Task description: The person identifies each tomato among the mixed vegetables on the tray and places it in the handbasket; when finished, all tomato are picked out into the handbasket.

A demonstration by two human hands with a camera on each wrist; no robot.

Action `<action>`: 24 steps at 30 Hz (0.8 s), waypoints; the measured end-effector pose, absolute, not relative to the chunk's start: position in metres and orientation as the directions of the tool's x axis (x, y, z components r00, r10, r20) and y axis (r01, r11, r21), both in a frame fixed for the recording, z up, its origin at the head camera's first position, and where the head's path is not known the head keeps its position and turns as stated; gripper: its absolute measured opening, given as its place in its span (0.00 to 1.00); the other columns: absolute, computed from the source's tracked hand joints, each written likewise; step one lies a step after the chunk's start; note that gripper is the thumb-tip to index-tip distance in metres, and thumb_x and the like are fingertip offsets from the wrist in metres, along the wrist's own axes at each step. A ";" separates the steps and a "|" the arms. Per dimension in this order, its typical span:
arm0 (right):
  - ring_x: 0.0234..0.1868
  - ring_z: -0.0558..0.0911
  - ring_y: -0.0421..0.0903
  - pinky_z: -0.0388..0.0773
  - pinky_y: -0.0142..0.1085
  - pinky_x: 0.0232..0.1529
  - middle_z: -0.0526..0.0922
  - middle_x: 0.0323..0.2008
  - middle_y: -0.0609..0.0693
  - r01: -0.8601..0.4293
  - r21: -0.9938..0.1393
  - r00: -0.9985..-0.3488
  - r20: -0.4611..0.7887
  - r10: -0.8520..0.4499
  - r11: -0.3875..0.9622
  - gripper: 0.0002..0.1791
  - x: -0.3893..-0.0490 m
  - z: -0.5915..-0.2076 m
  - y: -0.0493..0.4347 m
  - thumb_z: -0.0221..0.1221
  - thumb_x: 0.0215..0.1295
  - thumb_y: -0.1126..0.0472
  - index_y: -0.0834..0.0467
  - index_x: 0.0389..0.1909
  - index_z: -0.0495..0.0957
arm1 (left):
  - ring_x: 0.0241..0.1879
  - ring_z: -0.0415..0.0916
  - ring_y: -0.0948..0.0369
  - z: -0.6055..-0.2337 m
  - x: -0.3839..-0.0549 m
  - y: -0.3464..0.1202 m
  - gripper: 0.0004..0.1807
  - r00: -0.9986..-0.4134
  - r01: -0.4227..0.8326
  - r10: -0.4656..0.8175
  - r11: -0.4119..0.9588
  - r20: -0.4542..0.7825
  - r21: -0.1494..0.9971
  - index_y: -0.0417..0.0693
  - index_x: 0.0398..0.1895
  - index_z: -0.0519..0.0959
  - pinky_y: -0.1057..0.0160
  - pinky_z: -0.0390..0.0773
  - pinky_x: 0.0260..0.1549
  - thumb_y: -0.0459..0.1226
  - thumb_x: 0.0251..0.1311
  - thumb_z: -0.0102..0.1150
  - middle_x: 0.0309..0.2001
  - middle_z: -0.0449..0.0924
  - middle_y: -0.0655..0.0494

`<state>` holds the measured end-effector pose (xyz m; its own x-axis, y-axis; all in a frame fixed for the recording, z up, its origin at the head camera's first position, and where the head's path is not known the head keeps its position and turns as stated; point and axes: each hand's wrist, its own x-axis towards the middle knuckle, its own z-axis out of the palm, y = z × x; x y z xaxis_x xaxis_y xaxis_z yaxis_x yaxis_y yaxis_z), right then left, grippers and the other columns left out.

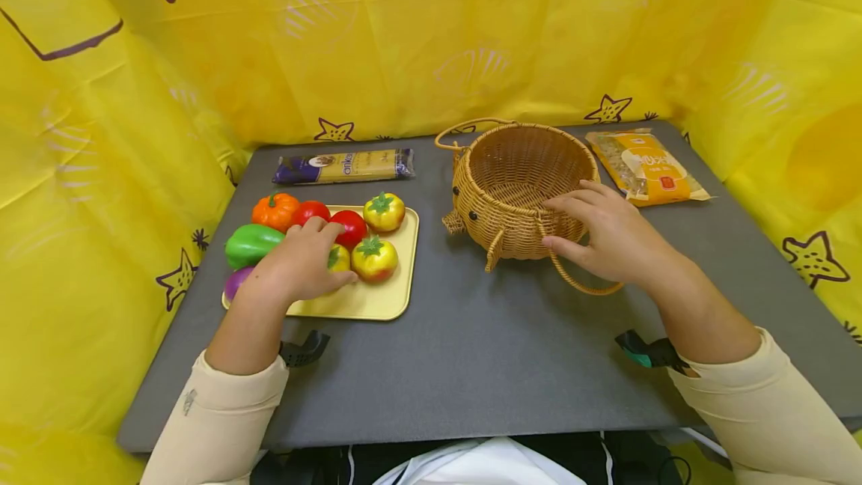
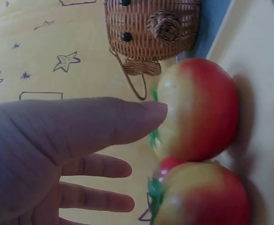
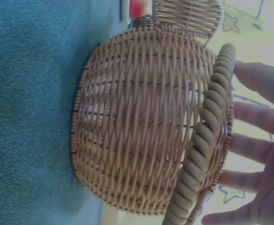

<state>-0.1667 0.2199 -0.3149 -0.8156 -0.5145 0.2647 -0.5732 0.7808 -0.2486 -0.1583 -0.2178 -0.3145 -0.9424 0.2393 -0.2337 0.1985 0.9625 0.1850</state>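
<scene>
Yellow starfish-print cloth (image 1: 404, 43) all round a gray tabletop (image 1: 471, 365) here. Head view: pale yellow tray (image 1: 353, 307) of toy produce (image 1: 349, 228) at about 8 o'clock, pig-shaped wicker basket (image 1: 488, 219) between 2 and 3 o'clock from it. Left hand (image 1: 299, 260) is over the tray, right hand (image 1: 602, 234) at the basket's 4 o'clock.

Left wrist view: left hand's loosely spread, nothing gripped, thumb by a yellow-and-red toy persimmon (image 2: 202, 112). Looks like the reach stage; next move probably calls for closing round it.

Right wrist view: right hand's spread beside the handle (image 3: 200, 150), can't tell if touching.
</scene>
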 end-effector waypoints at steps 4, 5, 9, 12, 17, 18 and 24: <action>0.67 0.72 0.66 0.56 0.59 0.75 0.84 0.56 0.60 -0.589 -0.240 -0.799 0.319 -0.510 0.772 0.27 -0.167 -0.318 0.219 0.70 0.63 0.51 0.59 0.60 0.82 | 0.62 0.66 0.30 -0.319 -0.155 -0.222 0.41 -0.938 0.210 0.247 0.963 -0.242 0.168 0.38 0.72 0.68 0.32 0.69 0.62 0.49 0.60 0.68 0.66 0.66 0.32; 0.67 0.72 0.66 0.57 0.59 0.75 0.84 0.56 0.60 -0.589 -0.237 -0.798 0.326 -0.507 0.773 0.27 -0.167 -0.318 0.219 0.71 0.63 0.51 0.59 0.60 0.82 | 0.62 0.67 0.31 -0.320 -0.154 -0.223 0.39 -0.937 0.213 0.250 0.962 -0.243 0.169 0.38 0.71 0.70 0.32 0.69 0.62 0.48 0.60 0.67 0.65 0.68 0.33; 0.65 0.74 0.67 0.61 0.60 0.72 0.85 0.54 0.60 -0.604 -0.224 -0.779 0.367 -0.507 0.765 0.27 -0.165 -0.321 0.217 0.72 0.61 0.52 0.59 0.59 0.83 | 0.61 0.70 0.32 -0.326 -0.152 -0.227 0.32 -0.935 0.239 0.276 0.954 -0.224 0.179 0.39 0.69 0.74 0.33 0.69 0.63 0.43 0.62 0.65 0.63 0.72 0.35; 0.57 0.79 0.65 0.70 0.60 0.63 0.86 0.49 0.61 -0.645 -0.199 -0.730 0.444 -0.519 0.737 0.26 -0.164 -0.324 0.215 0.73 0.57 0.54 0.60 0.55 0.85 | 0.62 0.69 0.32 -0.330 -0.150 -0.229 0.29 -0.935 0.252 0.288 0.950 -0.207 0.186 0.39 0.68 0.76 0.32 0.67 0.65 0.40 0.64 0.65 0.64 0.73 0.35; 0.46 0.82 0.61 0.78 0.58 0.48 0.86 0.42 0.61 -0.683 -0.153 -0.661 0.546 -0.515 0.715 0.25 -0.161 -0.330 0.211 0.74 0.51 0.54 0.62 0.49 0.86 | 0.64 0.68 0.33 -0.333 -0.150 -0.232 0.29 -0.940 0.248 0.282 0.951 -0.191 0.182 0.38 0.68 0.75 0.34 0.66 0.67 0.38 0.65 0.65 0.65 0.72 0.34; 0.46 0.82 0.61 0.79 0.58 0.47 0.86 0.42 0.61 -0.680 -0.147 -0.659 0.551 -0.512 0.718 0.25 -0.160 -0.331 0.210 0.74 0.51 0.54 0.62 0.49 0.87 | 0.64 0.68 0.33 -0.334 -0.150 -0.232 0.29 -0.941 0.250 0.282 0.951 -0.185 0.181 0.37 0.68 0.75 0.35 0.66 0.67 0.37 0.64 0.65 0.65 0.72 0.33; 0.43 0.83 0.60 0.81 0.57 0.40 0.84 0.41 0.60 -0.665 -0.126 -0.662 0.556 -0.502 0.736 0.25 -0.154 -0.332 0.208 0.74 0.49 0.54 0.60 0.49 0.87 | 0.63 0.70 0.36 -0.338 -0.149 -0.235 0.30 -0.945 0.263 0.290 0.948 -0.152 0.179 0.36 0.67 0.75 0.36 0.68 0.66 0.38 0.62 0.68 0.64 0.73 0.33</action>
